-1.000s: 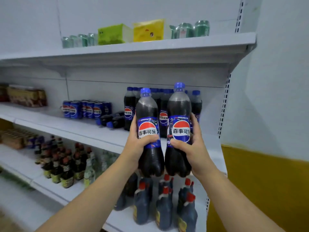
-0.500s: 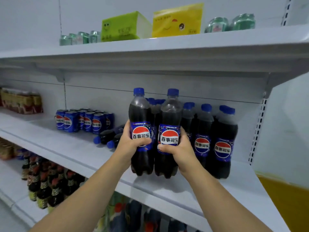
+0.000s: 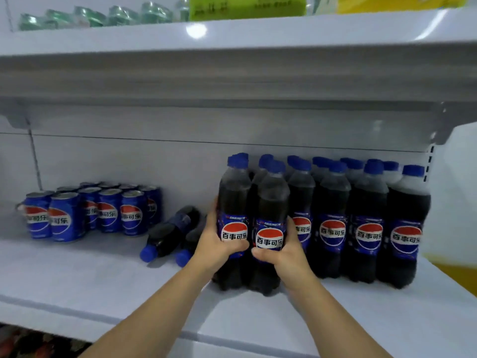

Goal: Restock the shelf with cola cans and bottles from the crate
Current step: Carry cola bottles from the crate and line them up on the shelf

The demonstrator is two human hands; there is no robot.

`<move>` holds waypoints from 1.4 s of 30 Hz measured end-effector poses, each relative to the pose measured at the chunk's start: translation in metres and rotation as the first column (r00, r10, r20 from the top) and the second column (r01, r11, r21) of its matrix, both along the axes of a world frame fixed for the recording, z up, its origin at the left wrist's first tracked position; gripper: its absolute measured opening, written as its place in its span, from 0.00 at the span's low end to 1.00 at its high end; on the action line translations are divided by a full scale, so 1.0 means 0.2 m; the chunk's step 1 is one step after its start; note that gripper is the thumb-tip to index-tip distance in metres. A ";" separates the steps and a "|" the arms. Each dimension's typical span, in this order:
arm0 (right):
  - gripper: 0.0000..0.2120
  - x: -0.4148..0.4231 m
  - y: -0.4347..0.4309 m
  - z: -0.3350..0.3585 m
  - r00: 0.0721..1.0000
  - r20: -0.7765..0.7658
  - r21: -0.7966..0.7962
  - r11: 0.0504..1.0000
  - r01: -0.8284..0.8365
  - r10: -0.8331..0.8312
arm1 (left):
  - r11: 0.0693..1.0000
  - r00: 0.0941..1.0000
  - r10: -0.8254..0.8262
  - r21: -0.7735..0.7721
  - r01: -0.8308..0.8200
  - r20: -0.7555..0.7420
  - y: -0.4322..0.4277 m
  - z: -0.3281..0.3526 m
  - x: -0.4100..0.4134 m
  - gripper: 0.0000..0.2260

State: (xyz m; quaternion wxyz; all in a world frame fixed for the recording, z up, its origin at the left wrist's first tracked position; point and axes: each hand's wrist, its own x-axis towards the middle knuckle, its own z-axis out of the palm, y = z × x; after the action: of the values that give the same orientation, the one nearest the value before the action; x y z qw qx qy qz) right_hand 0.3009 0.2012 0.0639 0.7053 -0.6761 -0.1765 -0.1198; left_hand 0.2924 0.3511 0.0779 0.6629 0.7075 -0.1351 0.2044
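- The left hand (image 3: 215, 245) is wrapped round the label band of the left bottle (image 3: 233, 197). Its fingers (image 3: 216, 219) are curled round the bottle's left side and its thumb is pressed across the front of the label.
- The right hand (image 3: 287, 254) is clamped in the same way on the right bottle (image 3: 273, 202). Its thumb is laid under the logo and its fingers (image 3: 293, 233) are curled round the right side.
- Both held bottles are kept upright and touching each other, with blue caps on top. Their bases are seen down at the surface of the shelf (image 3: 103, 277), near its front edge.
- The pair is placed just beside the left end of the standing bottles (image 3: 333, 208), which are grouped in rows toward the right end of the shelf.
- Two lying bottles (image 3: 170, 231) are seen on their sides just left of the left hand, caps pointing forward.
- A cluster of blue cola cans (image 3: 77, 213) is set upright further left, well apart from the hands.
- On the upper shelf (image 3: 232, 63), green cans (image 3: 90, 16), a green box (image 3: 245, 6) and a yellow box (image 3: 400, 2) are partly shown.
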 end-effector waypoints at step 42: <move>0.35 -0.29 -0.19 -0.01 0.935 0.001 -0.035 0.935 0.354 -0.354 | 0.932 0.898 0.321 0.071 -0.356 0.300 0.02 0.01 -0.20 0.34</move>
State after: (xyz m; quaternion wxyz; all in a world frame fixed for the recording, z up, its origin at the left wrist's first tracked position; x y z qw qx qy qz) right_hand 0.2430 0.1624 0.0613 0.6608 -0.7092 -0.0522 -0.2399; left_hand 0.2516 0.3551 0.0795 0.5457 0.7233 -0.1157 0.4070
